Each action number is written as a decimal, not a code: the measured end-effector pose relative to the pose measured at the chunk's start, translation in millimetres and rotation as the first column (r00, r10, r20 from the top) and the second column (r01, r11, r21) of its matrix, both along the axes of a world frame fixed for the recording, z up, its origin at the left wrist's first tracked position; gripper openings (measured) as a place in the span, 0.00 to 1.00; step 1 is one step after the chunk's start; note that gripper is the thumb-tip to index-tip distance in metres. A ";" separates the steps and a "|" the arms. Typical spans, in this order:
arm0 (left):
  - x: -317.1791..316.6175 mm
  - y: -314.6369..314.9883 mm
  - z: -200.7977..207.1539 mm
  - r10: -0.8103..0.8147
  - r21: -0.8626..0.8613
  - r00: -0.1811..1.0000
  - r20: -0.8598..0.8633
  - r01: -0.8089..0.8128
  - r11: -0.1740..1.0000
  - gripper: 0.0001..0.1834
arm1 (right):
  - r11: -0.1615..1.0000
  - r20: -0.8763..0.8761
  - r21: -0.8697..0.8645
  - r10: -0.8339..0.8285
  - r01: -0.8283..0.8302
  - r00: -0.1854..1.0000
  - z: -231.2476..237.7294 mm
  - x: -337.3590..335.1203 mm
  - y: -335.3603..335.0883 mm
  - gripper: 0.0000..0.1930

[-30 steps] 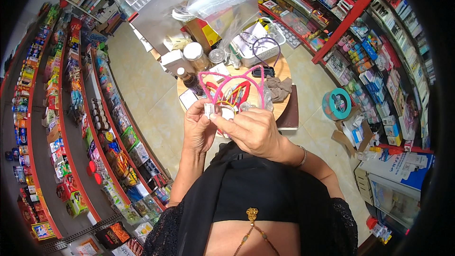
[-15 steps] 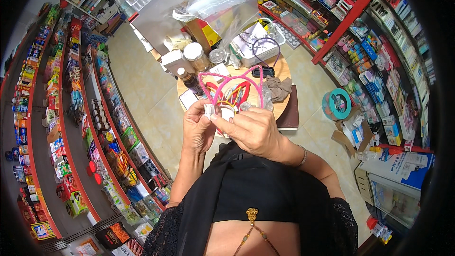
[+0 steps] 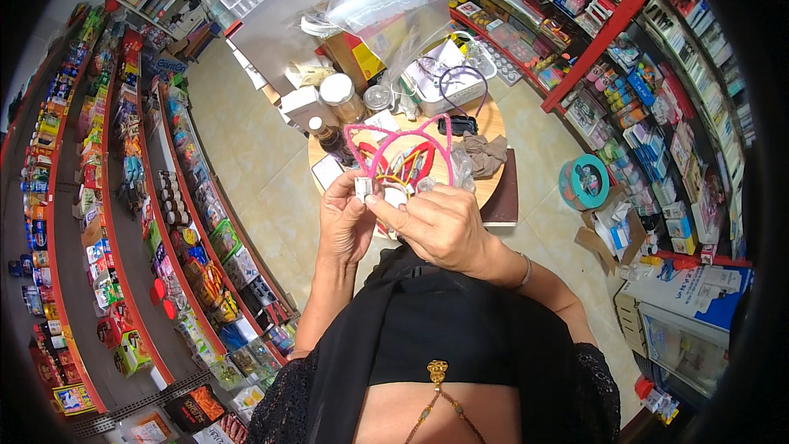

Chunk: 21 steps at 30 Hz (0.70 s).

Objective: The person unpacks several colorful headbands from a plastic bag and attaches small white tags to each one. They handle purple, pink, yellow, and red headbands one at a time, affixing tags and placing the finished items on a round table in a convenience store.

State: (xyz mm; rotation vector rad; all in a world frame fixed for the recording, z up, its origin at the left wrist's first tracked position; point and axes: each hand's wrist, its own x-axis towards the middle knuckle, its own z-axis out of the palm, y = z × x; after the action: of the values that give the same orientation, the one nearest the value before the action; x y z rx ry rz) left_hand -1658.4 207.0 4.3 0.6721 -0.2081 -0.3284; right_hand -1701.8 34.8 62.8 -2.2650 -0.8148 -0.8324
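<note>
A pink fuzzy headband with cat ears (image 3: 450,148) is held upright in front of me over the round table. My left hand (image 3: 343,220) is closed, pinching the band's left end together with a small white tag (image 3: 363,188). The fingers of my right hand (image 3: 444,226) are curled at the band's right side. Its thumb and forefinger reach across to the tag's edge. The right end of the band is hidden behind that hand. Behind it, red and yellow headbands (image 3: 424,161) lie on the table.
The wooden table (image 3: 491,125) carries a lidded jar (image 3: 339,92), a dark bottle (image 3: 326,133), a white basket (image 3: 452,100) with a purple headband (image 3: 441,86), and a crumpled brown cloth (image 3: 483,154). Stocked shelves stand left and right. A turquoise round tub (image 3: 567,182) is at right.
The headband has shifted and turned very slightly in my hands. Both hands keep nearly the same place and grip.
</note>
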 end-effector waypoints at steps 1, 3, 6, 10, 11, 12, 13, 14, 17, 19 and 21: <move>0.2 -0.5 0.6 0.001 0.001 1.000 0.000 -0.001 1.000 0.22 | 1.000 -0.002 -0.002 0.001 -0.001 1.000 -0.4 0.2 -0.2 0.22; -0.2 -1.6 2.2 0.015 0.030 1.000 -0.004 -0.014 0.999 0.23 | 1.000 -0.006 -0.005 0.004 -0.004 1.000 -0.9 1.1 -0.6 0.22; -0.8 -2.7 4.2 0.041 0.086 0.999 -0.014 -0.040 0.996 0.24 | 1.000 -0.002 -0.002 0.001 -0.001 1.000 -1.7 2.0 0.1 0.21; 0.5 -0.1 1.4 0.024 0.053 1.000 -0.007 -0.024 0.998 0.23 | 1.000 -0.002 0.013 -0.001 0.001 1.000 -3.9 3.0 1.6 0.22; 0.8 1.1 0.3 0.015 0.037 1.000 -0.001 -0.015 0.999 0.22 | 1.000 0.004 0.022 -0.002 0.002 1.000 -6.3 4.0 1.9 0.22; 0.9 1.5 0.1 0.019 0.041 1.000 0.001 -0.019 0.999 0.22 | 1.000 0.011 0.030 -0.002 0.002 1.000 -8.2 4.6 2.3 0.22; 1.0 1.8 -0.1 0.024 0.045 1.000 0.003 -0.024 0.999 0.22 | 0.999 0.011 0.038 0.003 -0.004 1.000 -9.2 4.8 2.8 0.22; 1.0 2.1 -0.2 0.028 0.048 1.000 0.005 -0.028 0.998 0.22 | 0.999 0.012 0.046 0.009 -0.010 1.000 -9.8 4.9 3.4 0.22; 2.1 2.1 -0.8 0.036 0.058 0.999 0.014 -0.037 0.998 0.22 | 0.999 -0.011 0.047 0.025 -0.025 1.000 -7.3 5.9 2.4 0.22; 0.6 -1.4 6.0 0.064 0.118 0.998 0.007 -0.064 0.991 0.23 | 0.999 -0.024 0.037 0.030 -0.029 0.999 -7.1 5.3 1.7 0.22; 0.4 -2.7 7.9 0.077 0.147 0.997 0.005 -0.077 0.986 0.24 | 0.999 -0.035 0.028 0.030 -0.029 0.999 -8.8 5.5 0.8 0.22</move>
State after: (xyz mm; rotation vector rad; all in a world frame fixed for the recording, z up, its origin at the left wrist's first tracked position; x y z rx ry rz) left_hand -1658.0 204.3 12.3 0.8234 -0.1579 -0.2714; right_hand -1696.3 35.6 54.0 -2.2317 -0.8139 -0.7834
